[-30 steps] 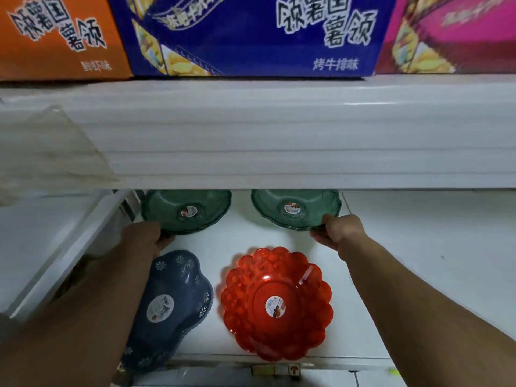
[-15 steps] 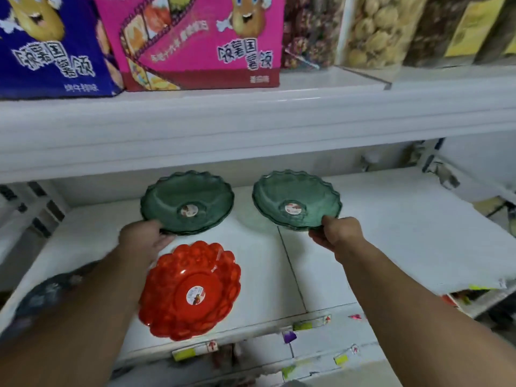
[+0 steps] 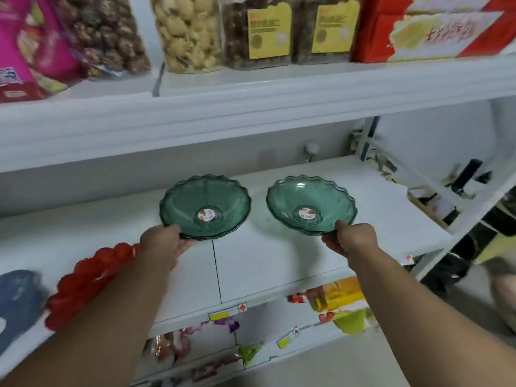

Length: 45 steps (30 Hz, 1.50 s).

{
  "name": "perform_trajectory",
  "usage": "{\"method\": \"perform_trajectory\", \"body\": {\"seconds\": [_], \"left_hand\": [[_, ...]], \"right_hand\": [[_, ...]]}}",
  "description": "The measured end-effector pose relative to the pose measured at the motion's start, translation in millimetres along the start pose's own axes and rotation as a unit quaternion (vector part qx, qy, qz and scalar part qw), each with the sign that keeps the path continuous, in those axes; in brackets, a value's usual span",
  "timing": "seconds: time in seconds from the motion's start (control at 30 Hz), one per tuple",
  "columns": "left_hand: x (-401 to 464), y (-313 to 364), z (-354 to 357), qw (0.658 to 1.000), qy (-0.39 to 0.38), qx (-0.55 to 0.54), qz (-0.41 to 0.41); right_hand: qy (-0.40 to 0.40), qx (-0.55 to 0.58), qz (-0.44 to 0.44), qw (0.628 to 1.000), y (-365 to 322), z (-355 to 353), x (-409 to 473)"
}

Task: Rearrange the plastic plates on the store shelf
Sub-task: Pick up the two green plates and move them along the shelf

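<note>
Two green scalloped plastic plates are side by side over the white shelf [image 3: 279,263]. My left hand [image 3: 164,244] grips the near rim of the left green plate [image 3: 205,205], which looks like a small stack. My right hand [image 3: 353,240] grips the near rim of the right green plate [image 3: 310,205]. Both plates carry a round sticker in the middle. A red flower-shaped plate [image 3: 83,280] lies on the shelf at the left, partly hidden by my left forearm. A blue patterned plate [image 3: 19,297] lies at the far left edge.
The shelf above holds snack boxes [image 3: 25,51], clear jars of nuts and biscuits [image 3: 190,32] and a red box [image 3: 441,26]. Packaged goods [image 3: 335,300] sit on lower shelves. A neighbouring shelf unit with small items [image 3: 435,199] stands at the right.
The view has swung to the right and both hands have carried the green plates rightward along the shelf. The red and blue plates now sit farther left in view.
</note>
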State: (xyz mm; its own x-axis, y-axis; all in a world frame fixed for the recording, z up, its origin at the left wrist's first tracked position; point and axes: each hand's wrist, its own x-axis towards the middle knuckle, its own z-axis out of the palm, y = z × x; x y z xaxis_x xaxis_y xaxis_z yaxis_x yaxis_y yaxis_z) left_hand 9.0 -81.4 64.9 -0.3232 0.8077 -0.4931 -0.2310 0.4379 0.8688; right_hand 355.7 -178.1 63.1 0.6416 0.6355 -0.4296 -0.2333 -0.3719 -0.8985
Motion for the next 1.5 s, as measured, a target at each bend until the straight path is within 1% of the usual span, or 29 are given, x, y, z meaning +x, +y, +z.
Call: {"method": "perform_trajectory", "body": {"seconds": [0.17, 0.43, 0.67, 0.83, 0.97, 1.23, 1.37, 1.5], "left_hand": [[-9, -13, 56, 1.0, -0.008, -0.004, 0.014], [9, -26, 127, 0.998, -0.056, -0.019, 0.011], [7, -33, 177, 0.999, -0.049, -0.007, 0.005], [5, -42, 212, 1.0, -0.022, 0.006, 0.008], [4, -56, 241, 1.0, 0.001, 0.009, -0.002], [1, -84, 283, 0.999, 0.049, -0.017, 0.005], [4, -96, 294, 0.998, 0.06, -0.031, 0.007], [6, -101, 302, 0.998, 0.053, -0.043, 0.018]], "right_hand": [[0.023, 0.021, 0.015, 0.999, -9, -33, 30], [0.067, 0.028, 0.007, 0.997, -23, -59, 81], [0.079, 0.035, 0.009, 0.996, -42, -72, 129], [0.063, 0.035, 0.018, 0.997, -50, -82, 177], [0.032, 0.027, 0.028, 0.999, -56, -91, 218], [-0.017, 0.019, 0.036, 0.999, -74, -101, 288], [-0.038, 0.008, 0.036, 0.999, -77, -103, 307], [-0.055, -0.001, 0.047, 0.997, -75, -101, 320]]}}
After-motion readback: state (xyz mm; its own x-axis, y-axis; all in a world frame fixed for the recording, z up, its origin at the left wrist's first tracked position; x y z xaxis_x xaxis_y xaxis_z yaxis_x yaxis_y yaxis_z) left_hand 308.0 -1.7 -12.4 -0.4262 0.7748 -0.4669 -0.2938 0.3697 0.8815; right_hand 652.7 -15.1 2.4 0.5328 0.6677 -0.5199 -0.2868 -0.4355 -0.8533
